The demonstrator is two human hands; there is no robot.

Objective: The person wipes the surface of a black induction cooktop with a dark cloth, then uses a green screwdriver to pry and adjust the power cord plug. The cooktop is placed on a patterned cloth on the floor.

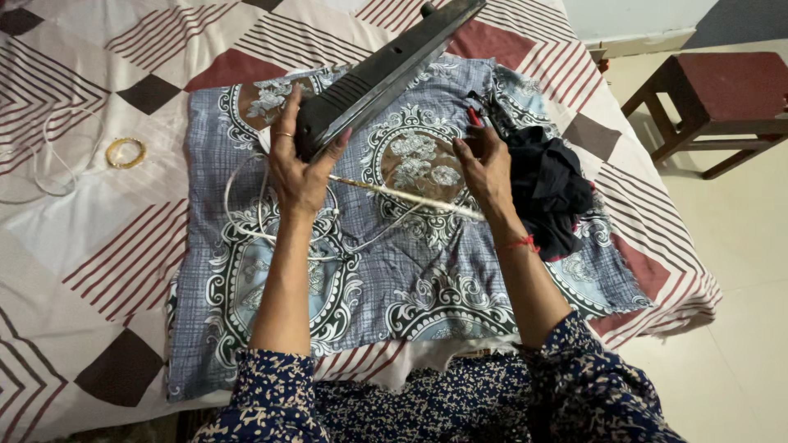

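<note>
Clasped around the near end of a long black plastic bar [386, 70], the left hand [300, 160] has its fingers wrapped over the top edge and its thumb underneath — a firm, closed hold. That bar slants away up and to the right, its far end leaving the top of the view. Flat on the grey-blue patterned cloth [394, 279], the right hand [484, 168] presses down with its fingers spread, next to a bundle of black fabric [550, 193] (whether it pinches anything there cannot be told). 1 thin pale stick [402, 194] lies across the cloth between the 2 hands, and a white cord [254, 217] loops beside the left wrist. Everything rests on a bed with a maroon-and-white geometric sheet [107, 262] — a yellow ring [125, 152] lies on it far to the left, a wooden stool [714, 102] stands on the floor to the right.
</note>
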